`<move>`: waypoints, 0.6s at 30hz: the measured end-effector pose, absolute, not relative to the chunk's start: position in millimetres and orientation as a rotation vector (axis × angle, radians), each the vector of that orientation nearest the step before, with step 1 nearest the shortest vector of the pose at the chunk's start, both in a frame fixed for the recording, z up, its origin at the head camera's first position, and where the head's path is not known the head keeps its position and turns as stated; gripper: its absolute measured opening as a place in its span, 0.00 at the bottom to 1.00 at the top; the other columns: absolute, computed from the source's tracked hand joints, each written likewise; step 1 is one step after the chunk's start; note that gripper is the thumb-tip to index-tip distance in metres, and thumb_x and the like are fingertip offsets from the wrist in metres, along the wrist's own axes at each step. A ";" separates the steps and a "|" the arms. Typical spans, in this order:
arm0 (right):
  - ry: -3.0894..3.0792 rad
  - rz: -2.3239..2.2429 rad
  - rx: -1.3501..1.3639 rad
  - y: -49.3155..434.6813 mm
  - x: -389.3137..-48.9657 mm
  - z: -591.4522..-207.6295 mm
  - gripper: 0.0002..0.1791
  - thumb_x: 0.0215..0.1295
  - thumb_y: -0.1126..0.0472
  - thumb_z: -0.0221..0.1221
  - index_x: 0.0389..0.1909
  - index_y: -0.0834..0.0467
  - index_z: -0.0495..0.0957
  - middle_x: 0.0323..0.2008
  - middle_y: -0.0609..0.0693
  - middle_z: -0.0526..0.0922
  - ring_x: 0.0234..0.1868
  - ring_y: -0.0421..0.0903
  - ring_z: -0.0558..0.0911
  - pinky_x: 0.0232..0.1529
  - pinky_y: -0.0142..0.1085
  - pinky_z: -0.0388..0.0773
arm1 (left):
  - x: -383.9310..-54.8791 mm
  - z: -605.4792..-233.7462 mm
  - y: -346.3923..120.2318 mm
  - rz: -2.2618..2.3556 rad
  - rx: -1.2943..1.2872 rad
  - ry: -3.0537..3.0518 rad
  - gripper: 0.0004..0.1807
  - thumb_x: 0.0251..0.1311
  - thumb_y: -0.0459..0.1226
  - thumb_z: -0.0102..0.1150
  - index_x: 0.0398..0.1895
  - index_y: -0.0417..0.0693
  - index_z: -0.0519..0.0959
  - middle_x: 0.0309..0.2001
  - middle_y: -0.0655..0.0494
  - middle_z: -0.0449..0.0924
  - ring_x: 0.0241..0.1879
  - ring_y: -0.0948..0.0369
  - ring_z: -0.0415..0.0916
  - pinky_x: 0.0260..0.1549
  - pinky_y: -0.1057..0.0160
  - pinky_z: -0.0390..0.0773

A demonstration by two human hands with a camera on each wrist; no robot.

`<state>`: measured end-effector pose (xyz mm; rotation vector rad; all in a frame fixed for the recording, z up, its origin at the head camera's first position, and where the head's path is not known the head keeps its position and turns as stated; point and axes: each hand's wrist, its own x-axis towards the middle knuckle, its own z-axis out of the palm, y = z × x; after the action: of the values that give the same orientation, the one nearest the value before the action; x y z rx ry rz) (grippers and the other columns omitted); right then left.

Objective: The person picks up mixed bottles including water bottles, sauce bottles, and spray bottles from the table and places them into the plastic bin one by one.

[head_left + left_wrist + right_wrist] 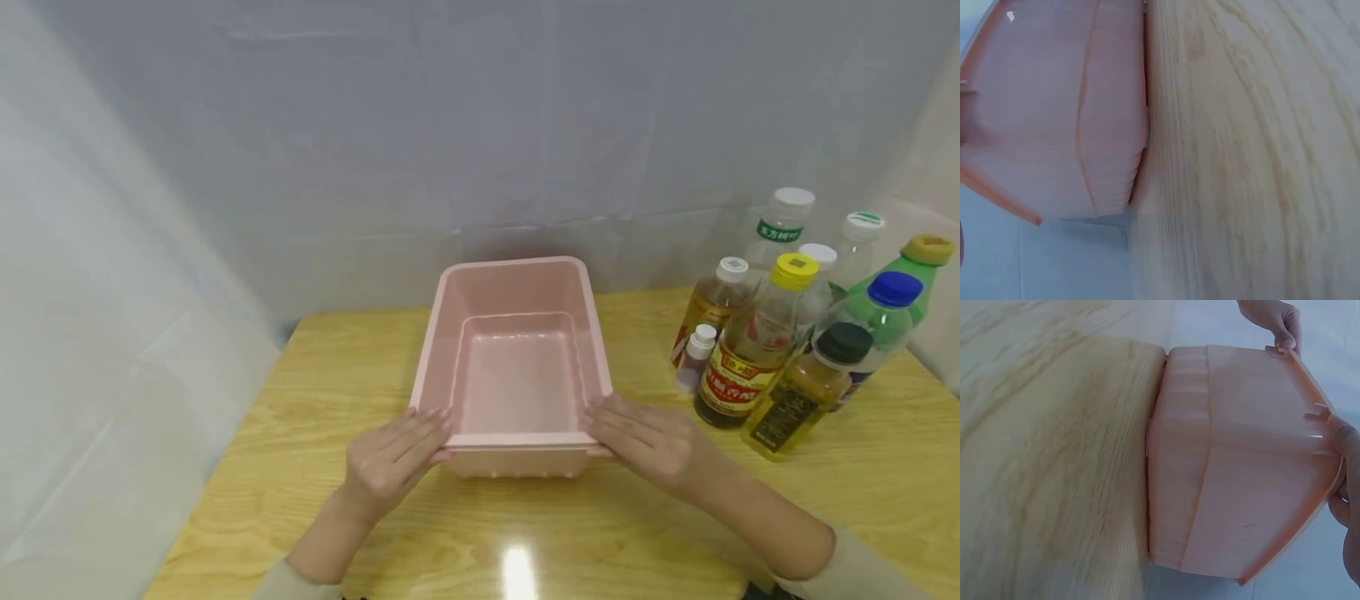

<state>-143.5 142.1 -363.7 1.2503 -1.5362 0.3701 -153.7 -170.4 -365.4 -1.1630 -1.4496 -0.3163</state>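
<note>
Head view, so you can see the setup: I'm gripping a pink bin (pixel 517 439) by its two near corners, left hand (pixel 393 454) on one and right hand (pixel 645 433) on the other. Neither hand is spreading wide; both are pinching the rim, fingers lying over the top and thumbs tucking underneath. It's standing open side up near the far edge of the wooden table (pixel 322 367), a bit left of that edge's middle. Looks like the base is resting on the wood, though I can't tell if it's sitting totally flat.

My guess is I'm steadying or positioning it, so a few tips. I'd be keeping both corners level and pushing or pulling equally, otherwise it's probably twisting. Don't be leaning on the near rim either, since that could be lifting the far end. Thin plastic, I reckon, so a light pinch should be doing fine. Bottles (pixel 738 383) are crowding toward the table's far right corner, so swinging that way could be knocking some over.
</note>
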 end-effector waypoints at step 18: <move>-1.520 0.422 1.249 164.3 -136.2 -359.7 0.14 0.70 0.57 0.53 0.38 0.62 0.84 0.34 0.57 0.86 0.35 0.48 0.87 0.33 0.36 0.86 | -152.1 -358.0 -150.3 -0.239 -1.241 -1.410 0.14 0.62 0.40 0.56 0.26 0.40 0.84 0.28 0.45 0.85 0.26 0.56 0.85 0.27 0.64 0.87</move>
<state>-136.2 164.3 -359.7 1.2493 -1.5205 0.4216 -152.1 -150.3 -358.0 -1.2408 -1.4097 -0.2387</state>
